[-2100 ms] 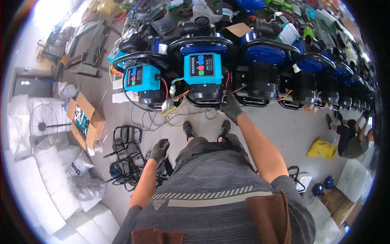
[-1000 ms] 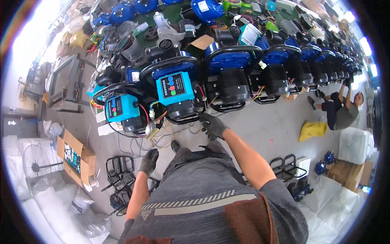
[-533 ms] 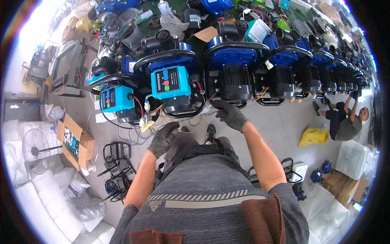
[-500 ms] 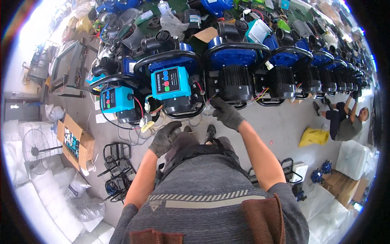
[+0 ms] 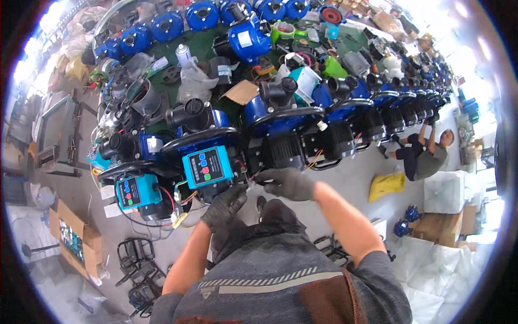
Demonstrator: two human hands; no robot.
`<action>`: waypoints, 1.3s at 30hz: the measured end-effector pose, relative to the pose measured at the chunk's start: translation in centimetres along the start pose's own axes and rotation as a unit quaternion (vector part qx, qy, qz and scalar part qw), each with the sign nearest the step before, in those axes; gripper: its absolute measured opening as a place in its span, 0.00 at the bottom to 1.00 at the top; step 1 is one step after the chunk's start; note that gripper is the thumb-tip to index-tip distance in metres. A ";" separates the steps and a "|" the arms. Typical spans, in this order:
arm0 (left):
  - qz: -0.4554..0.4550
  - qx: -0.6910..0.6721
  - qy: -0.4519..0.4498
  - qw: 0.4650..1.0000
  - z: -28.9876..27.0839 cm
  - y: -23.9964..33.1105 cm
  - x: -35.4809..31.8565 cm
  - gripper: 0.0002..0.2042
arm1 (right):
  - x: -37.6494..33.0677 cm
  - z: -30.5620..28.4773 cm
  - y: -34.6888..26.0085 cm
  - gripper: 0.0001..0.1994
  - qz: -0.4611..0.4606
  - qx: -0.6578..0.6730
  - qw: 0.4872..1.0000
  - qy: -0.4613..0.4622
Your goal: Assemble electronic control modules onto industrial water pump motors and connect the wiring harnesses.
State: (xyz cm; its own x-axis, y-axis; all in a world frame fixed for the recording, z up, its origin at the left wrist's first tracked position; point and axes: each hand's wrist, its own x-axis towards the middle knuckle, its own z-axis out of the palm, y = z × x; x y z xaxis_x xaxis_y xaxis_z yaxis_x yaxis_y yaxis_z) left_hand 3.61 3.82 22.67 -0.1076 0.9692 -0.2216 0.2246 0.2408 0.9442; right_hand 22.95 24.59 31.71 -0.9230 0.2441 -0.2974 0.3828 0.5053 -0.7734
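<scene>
My right hand (image 5: 288, 183), in a dark grey glove, reaches in from the right with its fingertips pinched on thin wires (image 5: 252, 179) by the motor frame. Just below and left, my left hand (image 5: 225, 208), gloved too, has its fingers curled close to those wires; what they hold, if anything, is hidden. Above it sits a pump motor with a turquoise control box (image 5: 206, 166) with coloured buttons. Right of that box stands a black finned motor (image 5: 284, 150) on a blue pump with a black tube frame. A second turquoise control box (image 5: 138, 191) is at the left, with loose wires and a pale connector (image 5: 179, 218).
A row of similar pumps runs along the bench to the right. Blue pump housings (image 5: 167, 26), a spray can (image 5: 183, 54) and loose parts cover the green bench top. An open carton (image 5: 75, 237) and black frames (image 5: 137, 262) are on the floor. Another person (image 5: 423, 156) crouches near a yellow sack (image 5: 387, 186).
The view has tilted up, showing more of the bench. My right hand has moved left relative to the motors, and both hands are now closer together beside the turquoise box.
</scene>
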 end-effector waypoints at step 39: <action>-0.094 0.051 0.168 0.980 13.1 -8.0 9.7 0.28 | 1.9 -41.6 2.9 0.22 -0.050 -0.517 0.835 0.179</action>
State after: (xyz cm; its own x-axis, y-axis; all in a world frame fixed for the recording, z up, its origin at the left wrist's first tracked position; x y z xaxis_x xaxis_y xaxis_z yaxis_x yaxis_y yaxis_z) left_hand 13.42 12.00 9.83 -0.4648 0.8394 -0.2816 0.2633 0.4348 0.8612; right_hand 23.92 60.99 52.18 -0.9524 0.2967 0.0696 0.3043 0.9376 0.1684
